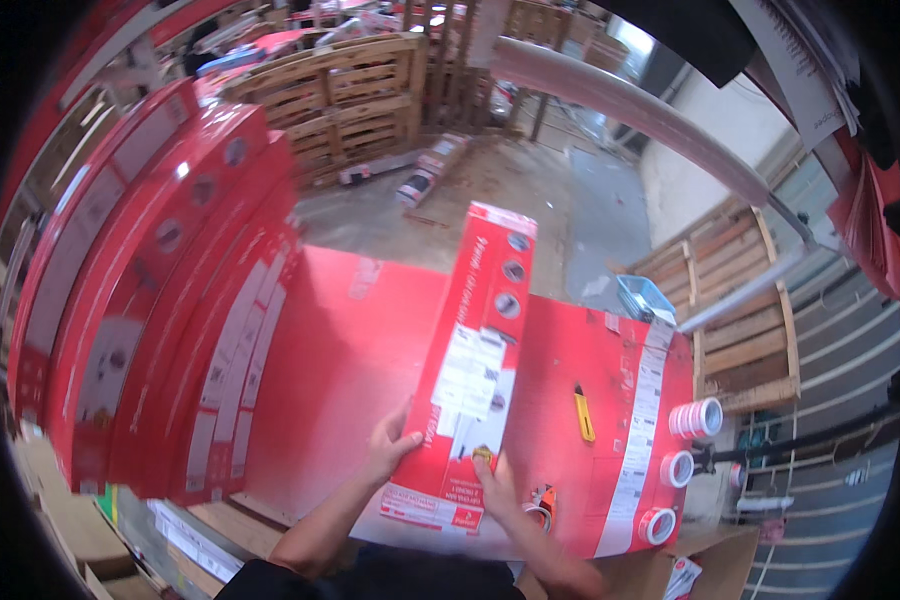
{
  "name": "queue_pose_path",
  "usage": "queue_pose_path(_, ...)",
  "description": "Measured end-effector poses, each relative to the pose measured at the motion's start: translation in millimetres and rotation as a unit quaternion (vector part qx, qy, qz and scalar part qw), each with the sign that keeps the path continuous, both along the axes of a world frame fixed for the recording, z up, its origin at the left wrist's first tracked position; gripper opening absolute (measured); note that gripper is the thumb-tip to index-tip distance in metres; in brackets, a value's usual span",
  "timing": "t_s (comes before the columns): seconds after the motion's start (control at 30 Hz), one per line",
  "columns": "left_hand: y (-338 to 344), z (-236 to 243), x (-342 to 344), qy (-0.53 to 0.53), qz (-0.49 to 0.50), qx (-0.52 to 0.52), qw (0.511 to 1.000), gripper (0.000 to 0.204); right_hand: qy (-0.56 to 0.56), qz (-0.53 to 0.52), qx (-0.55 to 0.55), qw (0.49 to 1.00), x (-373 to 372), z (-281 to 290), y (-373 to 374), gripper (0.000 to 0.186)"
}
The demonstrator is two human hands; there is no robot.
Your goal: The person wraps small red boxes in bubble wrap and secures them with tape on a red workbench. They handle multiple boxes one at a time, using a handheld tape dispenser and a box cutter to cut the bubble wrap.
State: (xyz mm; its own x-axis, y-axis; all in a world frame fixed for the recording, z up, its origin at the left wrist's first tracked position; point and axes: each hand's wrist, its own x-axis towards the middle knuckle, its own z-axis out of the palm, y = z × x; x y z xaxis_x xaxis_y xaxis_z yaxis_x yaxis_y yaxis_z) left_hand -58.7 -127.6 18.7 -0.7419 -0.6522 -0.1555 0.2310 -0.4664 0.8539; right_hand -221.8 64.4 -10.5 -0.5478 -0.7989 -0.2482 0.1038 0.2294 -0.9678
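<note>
A long, narrow red cardboard box (470, 300) with white labels on its face stands before me, tilted, its far end pointing away. My left hand (394, 445) grips its left edge near the close end, thumb on the face. My right hand (493, 485) holds the right edge, thumb pressed near a small yellow sticker. The fingers under the box are hidden. Right of the box, a yellow box cutter (583, 415) lies on the red-covered table (355, 340). An orange tape dispenser (543, 500) sits beside my right hand.
Several large red boxes (160, 300) stand upright on the left. Rolls of tape (678, 468) line the table's right edge. A light-blue basket (646, 298) sits beyond the far right corner. Wooden pallets (330, 105) stand behind, and a wrapped roll (630, 110) hangs across the upper right.
</note>
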Motion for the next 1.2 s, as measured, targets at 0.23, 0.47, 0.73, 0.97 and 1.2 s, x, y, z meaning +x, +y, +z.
queue_pose_path(0.23,-249,-6,-128,0.076,0.029,-0.147,0.986,0.076,0.068,0.021,-0.164,0.984,-149,55,-229,0.067)
queue_pose_path(0.47,-503,40,-237,-0.026,0.415,-0.109,0.903,0.076,0.153,0.005,-0.152,0.977,-264,132,-444,0.061)
queue_pose_path(0.73,-161,-140,-78,-0.296,0.109,-0.593,0.741,0.056,-0.203,0.352,-0.094,0.909,-13,-15,-69,0.040)
queue_pose_path(0.97,134,-105,55,-0.428,-0.121,-0.496,0.746,0.108,-0.201,0.286,0.039,0.936,-28,-13,180,0.036)
queue_pose_path(1.2,138,-152,61,-0.541,-0.257,-0.623,0.503,0.170,-0.005,0.324,-0.208,0.923,-47,25,135,0.032)
